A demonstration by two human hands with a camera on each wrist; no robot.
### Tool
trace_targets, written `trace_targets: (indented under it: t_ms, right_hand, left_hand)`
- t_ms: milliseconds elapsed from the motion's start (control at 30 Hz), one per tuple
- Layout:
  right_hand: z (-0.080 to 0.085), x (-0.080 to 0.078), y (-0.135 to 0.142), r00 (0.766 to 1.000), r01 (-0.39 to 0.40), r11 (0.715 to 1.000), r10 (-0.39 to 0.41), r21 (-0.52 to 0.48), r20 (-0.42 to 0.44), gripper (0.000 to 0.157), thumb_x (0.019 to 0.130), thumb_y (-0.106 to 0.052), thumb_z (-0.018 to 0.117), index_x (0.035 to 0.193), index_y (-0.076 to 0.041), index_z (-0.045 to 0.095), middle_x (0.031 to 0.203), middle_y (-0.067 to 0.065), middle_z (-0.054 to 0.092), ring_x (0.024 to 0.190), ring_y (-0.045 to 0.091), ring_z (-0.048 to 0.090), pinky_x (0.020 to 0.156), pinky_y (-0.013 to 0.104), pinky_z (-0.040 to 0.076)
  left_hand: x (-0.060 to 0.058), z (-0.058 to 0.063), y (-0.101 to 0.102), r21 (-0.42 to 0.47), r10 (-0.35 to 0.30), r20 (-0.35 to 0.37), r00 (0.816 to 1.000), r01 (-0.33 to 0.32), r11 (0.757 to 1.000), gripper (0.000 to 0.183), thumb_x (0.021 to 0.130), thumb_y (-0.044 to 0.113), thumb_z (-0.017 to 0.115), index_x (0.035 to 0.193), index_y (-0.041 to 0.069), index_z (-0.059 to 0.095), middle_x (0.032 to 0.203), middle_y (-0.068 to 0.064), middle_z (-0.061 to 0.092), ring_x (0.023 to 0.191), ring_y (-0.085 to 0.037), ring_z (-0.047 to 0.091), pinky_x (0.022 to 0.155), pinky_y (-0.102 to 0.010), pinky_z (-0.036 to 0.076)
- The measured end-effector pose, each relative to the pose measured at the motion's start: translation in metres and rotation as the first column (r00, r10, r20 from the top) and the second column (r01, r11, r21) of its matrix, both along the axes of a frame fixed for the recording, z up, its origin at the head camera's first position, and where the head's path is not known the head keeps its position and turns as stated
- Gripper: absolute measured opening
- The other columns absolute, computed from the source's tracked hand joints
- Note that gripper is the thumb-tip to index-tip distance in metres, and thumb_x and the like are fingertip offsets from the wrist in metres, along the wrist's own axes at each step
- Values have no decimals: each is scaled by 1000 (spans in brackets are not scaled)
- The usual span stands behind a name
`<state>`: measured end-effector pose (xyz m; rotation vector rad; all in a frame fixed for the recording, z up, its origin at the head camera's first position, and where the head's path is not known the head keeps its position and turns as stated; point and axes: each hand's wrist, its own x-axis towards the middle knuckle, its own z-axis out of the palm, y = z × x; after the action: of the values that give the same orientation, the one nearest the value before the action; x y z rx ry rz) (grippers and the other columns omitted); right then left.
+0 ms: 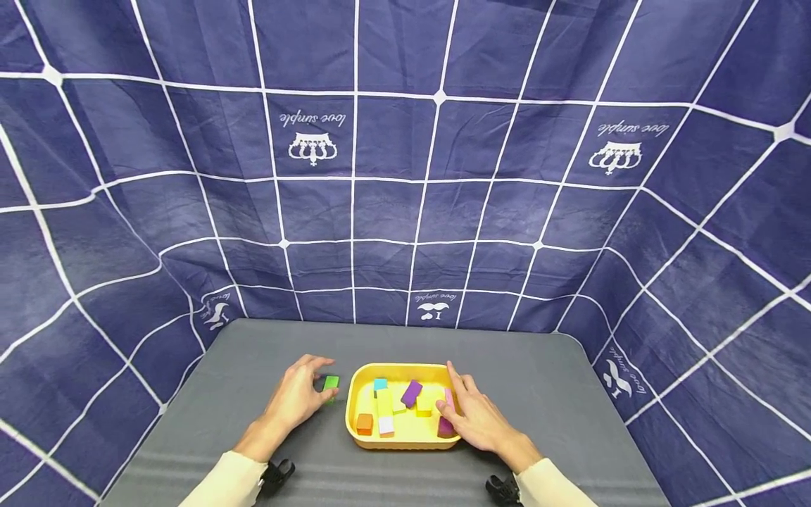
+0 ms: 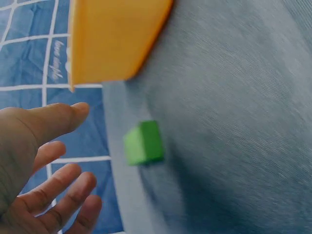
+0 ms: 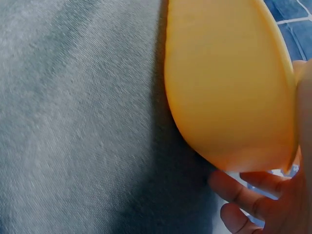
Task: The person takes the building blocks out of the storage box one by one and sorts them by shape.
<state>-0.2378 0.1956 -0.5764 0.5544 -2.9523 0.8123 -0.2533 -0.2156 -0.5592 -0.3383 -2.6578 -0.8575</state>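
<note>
Green block sits on the grey table, just left of the yellow box, w/ the L hand around it — thumb to the near side, fingers to the far side. To do this bit well, prob. best to bring thumb and fingertips in low on opposite faces, both at once, bc a small block could tip or skid if one side gets nudged first. Then a light pinch and straight up before any sideways move; the box's left wall is close by. A steady, level hold from the R hand should stop the box sliding or tilting.

L hand: about half spread, clear gap btwn thumb and fingers, nothing held. Left wrist view shows the block apart from the thumb, tho they overlap in the head view.

R hand: grips the box's right end — thumb over the rim to the inside, fingers bent round the outer wall. Thumb tip's near the pink block and dark purple block; can't tell if it touches either.

Also in the box: orange block near left, blue block far left, purple block slanted, right of middle.
</note>
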Motion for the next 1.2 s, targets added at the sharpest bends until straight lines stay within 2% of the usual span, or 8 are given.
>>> trace_targets:
  t_ms: [33,200,367,500,667,867,1067,1200]
  right_hand:
    - [1,0,2,1000,-1,1000,1,8,2,90,115,-53,67,185,-12,29,147,13,66,96,19,73,98,53,65]
    - [5,0,10,1000,-10,999,10,51,-11,88,115,-54,65,185,-13,30,142,12,66,102,20,68,97,52,63]
    - [2,-1,14,998,-47,996,49,81,-26,86,118,-48,62,186,-10,26,143,13,67,119,25,64,106,56,59]
    - [0,-3,16,996,-79,993,81,85,-27,85,120,-44,60,186,-6,22,143,14,68,122,26,63,109,58,58]
    - [-3,-3,17,995,-96,991,98,88,-25,84,120,-41,60,185,-4,22,135,10,70,118,23,62,105,53,58]
    - [-5,-4,20,993,-114,991,116,75,-22,86,120,-44,60,185,-4,21,133,8,69,120,23,62,106,53,59]
    - [-6,-6,24,991,-133,989,133,63,7,92,118,-52,62,186,-7,19,132,4,67,119,20,60,104,50,58]
    - [-7,-7,26,991,-131,990,130,57,18,95,117,-54,63,187,-8,19,130,2,66,118,18,58,103,48,57]
  left_hand:
    - [6,13,8,-16,14,41,999,-14,1000,55,85,20,105,136,13,84,129,-11,80,102,-26,80,86,-51,68]
    - [8,31,26,-34,-16,79,997,19,999,53,90,17,102,139,16,84,133,-6,81,106,-24,80,87,-41,67]
    - [4,43,41,-34,-124,74,990,127,991,50,92,15,100,139,18,84,132,-4,82,107,-24,81,91,-40,68]
    - [-1,51,54,-56,-244,71,967,248,967,49,93,13,100,139,13,83,128,-7,82,104,-28,80,89,-38,67]
    - [-9,57,66,-120,-378,122,918,392,912,49,93,13,99,138,8,82,127,-11,82,106,-30,80,93,-40,68]
    - [-23,61,78,-179,-499,252,829,547,818,52,90,13,101,139,8,82,130,-10,83,109,-30,80,99,-38,68]
    - [-35,60,89,-231,-538,363,761,633,739,54,86,12,104,136,12,84,127,-8,81,106,-29,75,95,-30,62]
    - [-42,58,94,-282,-560,394,729,676,681,54,83,12,107,132,17,85,132,-1,83,113,-26,76,101,-30,62]
